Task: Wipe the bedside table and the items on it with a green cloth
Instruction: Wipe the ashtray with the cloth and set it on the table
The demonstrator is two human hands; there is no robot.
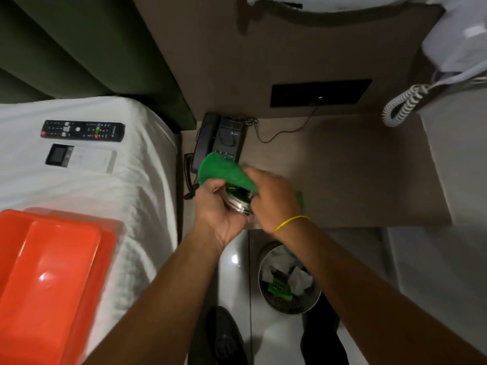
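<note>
My left hand [216, 212] grips a small round shiny metal dish [238, 204] above the front left of the brown bedside table [342, 175]. My right hand [274, 196], with a yellow band at the wrist, holds the green cloth [224, 171] pressed into and over the dish. The cloth hides most of the dish's inside. A black desk phone [218, 138] sits on the table's back left corner, just behind the cloth.
On the white bed at left lie a black remote [83, 130], a white remote with a screen [79, 158] and an orange plastic tub [50, 280]. A waste bin [288, 280] with rubbish stands on the floor below the table. A white wall handset with coiled cord [400, 106] hangs at right.
</note>
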